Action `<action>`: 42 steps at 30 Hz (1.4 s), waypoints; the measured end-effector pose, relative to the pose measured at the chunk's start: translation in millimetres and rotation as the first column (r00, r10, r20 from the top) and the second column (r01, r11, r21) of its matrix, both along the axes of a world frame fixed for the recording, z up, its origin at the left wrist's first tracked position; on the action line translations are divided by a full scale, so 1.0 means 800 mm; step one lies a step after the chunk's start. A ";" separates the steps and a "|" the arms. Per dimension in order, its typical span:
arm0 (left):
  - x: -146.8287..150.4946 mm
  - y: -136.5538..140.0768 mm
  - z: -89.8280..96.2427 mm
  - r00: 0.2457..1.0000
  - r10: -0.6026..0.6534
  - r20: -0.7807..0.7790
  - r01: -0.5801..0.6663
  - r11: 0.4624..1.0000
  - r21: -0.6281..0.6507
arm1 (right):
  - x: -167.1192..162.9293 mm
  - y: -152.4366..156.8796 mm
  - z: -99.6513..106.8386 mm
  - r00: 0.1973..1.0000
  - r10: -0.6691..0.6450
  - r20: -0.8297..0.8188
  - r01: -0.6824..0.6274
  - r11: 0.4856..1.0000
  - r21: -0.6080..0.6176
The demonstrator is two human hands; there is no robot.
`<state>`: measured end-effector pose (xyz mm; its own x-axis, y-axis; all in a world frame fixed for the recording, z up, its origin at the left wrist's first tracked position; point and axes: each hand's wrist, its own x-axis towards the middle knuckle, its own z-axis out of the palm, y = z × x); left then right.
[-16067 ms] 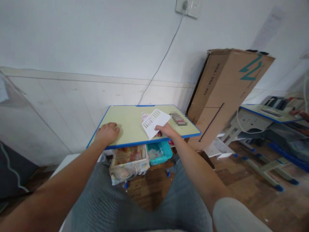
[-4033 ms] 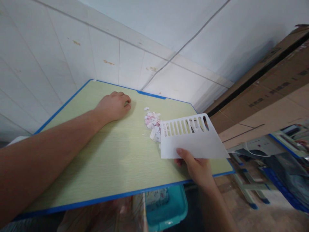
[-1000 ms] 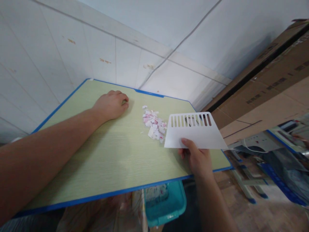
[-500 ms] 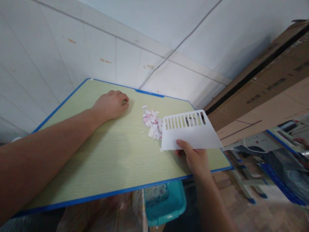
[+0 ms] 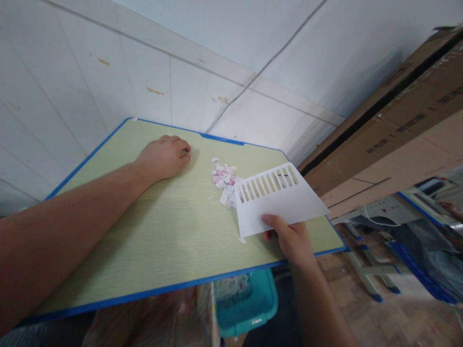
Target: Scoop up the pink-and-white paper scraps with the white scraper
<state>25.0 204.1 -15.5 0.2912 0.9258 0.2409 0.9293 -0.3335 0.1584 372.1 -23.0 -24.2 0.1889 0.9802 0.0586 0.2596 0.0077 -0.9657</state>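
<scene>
Head view: one pale green desk (image 5: 144,255) lies under one scrap pile (image 5: 224,179).
Left hand: my left hand (image 5: 162,156) rests palm down, left of the scrap pile and apart from it, fingers loosely curled; I see nothing in them, but their undersides are hidden, so I cannot tell whether they grip anything.
Loose scraps: I count three loose scraps (image 5: 215,159): one at the pile's far end, a sliver to its left, and one on its near side, at the corner of the white card (image 5: 285,201).
Paper bits: white and pink in the scrap pile, too many to count; probably feather-light and easily scattered.
Teal bin: one teal bin (image 5: 267,301), nearer me than the scrap pile and lower.
Slotted card: one, its left end overlapping the scrap pile's right side; it looks light, thin and bendy, best held by the unslotted part.
Right hand: my right hand (image 5: 293,243), right of the scrap pile and nearer me, pinches the card's plain edge, thumb above, fingers beneath.
Carton: one cardboard box (image 5: 379,132), well right of the scrap pile.
</scene>
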 end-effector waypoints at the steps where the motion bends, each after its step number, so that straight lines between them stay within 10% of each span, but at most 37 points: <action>1: 0.000 0.000 0.000 1.000 0.003 -0.008 -0.003 1.000 -0.002 | -0.001 0.000 0.001 1.000 -0.003 -0.004 0.003 1.000 -0.005; 23: 0.006 -0.040 0.052 0.974 0.080 -0.214 -0.133 0.960 -0.247 | -0.022 -0.001 0.024 0.975 0.033 -0.220 -0.062 0.990 -0.125; 42: -0.033 -0.003 0.007 0.993 0.108 -0.039 -0.114 0.978 -0.177 | -0.015 0.012 0.016 0.999 0.012 0.030 -0.013 1.000 0.023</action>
